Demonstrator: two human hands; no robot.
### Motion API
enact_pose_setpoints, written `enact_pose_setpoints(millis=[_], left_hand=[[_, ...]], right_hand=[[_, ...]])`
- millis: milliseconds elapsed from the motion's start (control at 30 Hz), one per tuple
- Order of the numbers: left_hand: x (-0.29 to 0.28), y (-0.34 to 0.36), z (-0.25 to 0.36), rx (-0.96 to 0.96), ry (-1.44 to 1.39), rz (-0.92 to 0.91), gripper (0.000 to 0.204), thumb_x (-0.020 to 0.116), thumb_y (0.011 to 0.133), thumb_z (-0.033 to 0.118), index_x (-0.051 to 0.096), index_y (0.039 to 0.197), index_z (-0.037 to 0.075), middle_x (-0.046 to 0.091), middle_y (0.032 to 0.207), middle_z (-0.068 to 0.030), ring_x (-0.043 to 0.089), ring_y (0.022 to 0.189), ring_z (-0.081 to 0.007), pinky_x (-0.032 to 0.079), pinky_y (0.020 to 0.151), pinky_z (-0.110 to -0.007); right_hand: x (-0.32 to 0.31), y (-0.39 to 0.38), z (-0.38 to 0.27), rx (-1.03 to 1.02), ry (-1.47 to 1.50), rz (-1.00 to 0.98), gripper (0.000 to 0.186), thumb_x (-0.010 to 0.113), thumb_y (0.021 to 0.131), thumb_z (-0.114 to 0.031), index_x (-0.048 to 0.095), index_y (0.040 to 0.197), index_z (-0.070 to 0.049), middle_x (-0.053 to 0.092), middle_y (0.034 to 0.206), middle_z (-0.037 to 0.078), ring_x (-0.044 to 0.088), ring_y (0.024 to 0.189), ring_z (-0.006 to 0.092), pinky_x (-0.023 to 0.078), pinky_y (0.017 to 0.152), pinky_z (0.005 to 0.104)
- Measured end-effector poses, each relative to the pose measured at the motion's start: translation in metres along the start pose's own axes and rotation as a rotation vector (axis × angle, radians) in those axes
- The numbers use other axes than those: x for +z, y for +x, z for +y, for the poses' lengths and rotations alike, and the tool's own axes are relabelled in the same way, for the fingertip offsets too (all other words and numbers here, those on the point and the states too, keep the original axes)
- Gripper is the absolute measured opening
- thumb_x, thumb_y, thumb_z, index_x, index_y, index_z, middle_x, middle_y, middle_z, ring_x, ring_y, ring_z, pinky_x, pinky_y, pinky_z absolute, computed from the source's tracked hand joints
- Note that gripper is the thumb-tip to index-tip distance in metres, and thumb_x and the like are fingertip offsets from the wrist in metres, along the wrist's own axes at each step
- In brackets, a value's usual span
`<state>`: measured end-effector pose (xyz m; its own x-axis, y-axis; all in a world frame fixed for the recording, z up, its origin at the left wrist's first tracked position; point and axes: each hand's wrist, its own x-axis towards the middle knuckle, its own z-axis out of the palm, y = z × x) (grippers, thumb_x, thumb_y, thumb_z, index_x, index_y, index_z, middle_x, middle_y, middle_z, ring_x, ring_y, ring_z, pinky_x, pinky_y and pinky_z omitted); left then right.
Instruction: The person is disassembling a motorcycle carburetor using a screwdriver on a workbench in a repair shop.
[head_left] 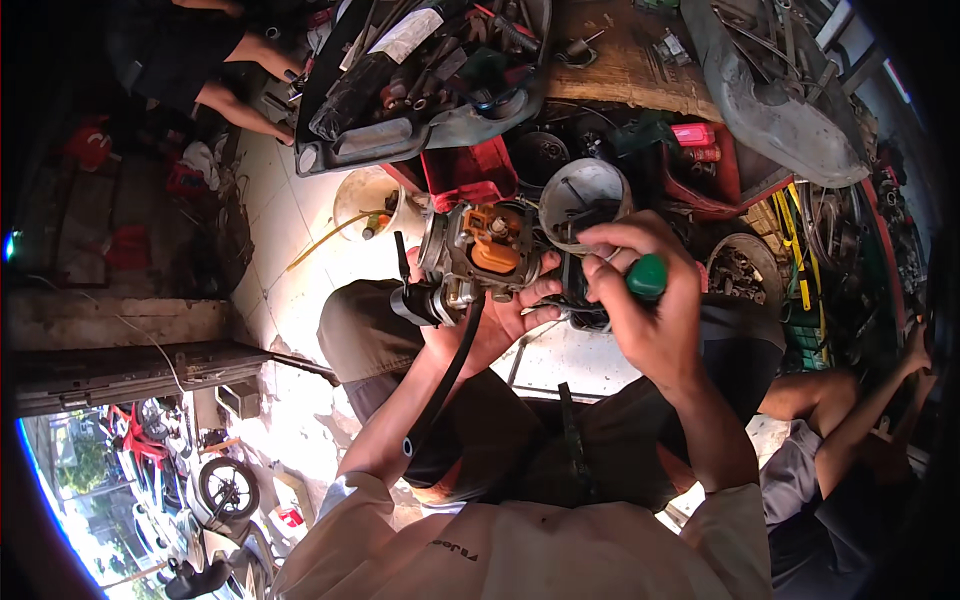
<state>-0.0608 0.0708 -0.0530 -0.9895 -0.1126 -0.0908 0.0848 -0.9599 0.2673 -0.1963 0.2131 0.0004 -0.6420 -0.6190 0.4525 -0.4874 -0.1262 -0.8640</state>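
My left hand (485, 340) holds a carburetor (465, 270) from below, its underside turned up so that the orange float (492, 250) shows. From the carburetor a black hose (455, 365) runs down along my left forearm. My right hand (655, 315) is closed around a screwdriver with a green handle (647, 276). Its shaft and tip are hard to make out near the carburetor's right side. Fingers of my left hand reach toward the right hand beneath the carburetor.
Ahead stand a white tub (612, 185) with parts, a red bin (465, 170) and a large dark tray (360, 150) of tools. A pale bucket (350, 195) sits at left. Other people's legs (250, 105) and arms (850, 440) show far left and right.
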Motion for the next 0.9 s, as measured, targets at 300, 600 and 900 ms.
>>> enact_pose_setpoints(millis=[300,600,900], left_hand=[[-0.012,0.005,0.017,0.126,-0.088,-0.088,0.096,0.048,0.073,0.078,0.033,0.14,0.01,0.045,0.136,-0.0168,0.055,0.112,-0.028,0.042,0.098,-0.045],[-0.004,-0.016,0.051,0.293,-0.11,-0.098,0.099,0.039,0.072,0.083,0.036,0.14,0.012,0.046,0.134,-0.0194,0.055,0.109,-0.033,0.044,0.095,-0.047],[-0.002,-0.032,0.073,0.465,-0.146,-0.055,0.09,0.039,0.075,0.08,0.046,0.133,0.011,0.055,0.125,-0.018,0.059,0.103,-0.0297,0.045,0.092,-0.046]], right_hand=[[-0.028,-0.005,0.033,0.495,-0.62,-0.112,0.035,0.064,0.083,-0.028,0.056,0.071,0.003,0.055,0.062,0.02,0.055,0.061,0.038,0.043,0.061,0.0426],[-0.1,-0.009,0.04,0.6,0.83,0.197,0.037,0.051,0.092,-0.027,0.052,0.118,0.0,0.062,0.109,0.016,0.065,0.09,0.025,0.057,0.074,0.036],[-0.042,-0.008,0.019,0.774,1.317,0.18,0.046,0.05,0.092,-0.032,0.048,0.123,0.002,0.06,0.103,0.019,0.054,0.077,0.0226,0.054,0.084,0.0382]])
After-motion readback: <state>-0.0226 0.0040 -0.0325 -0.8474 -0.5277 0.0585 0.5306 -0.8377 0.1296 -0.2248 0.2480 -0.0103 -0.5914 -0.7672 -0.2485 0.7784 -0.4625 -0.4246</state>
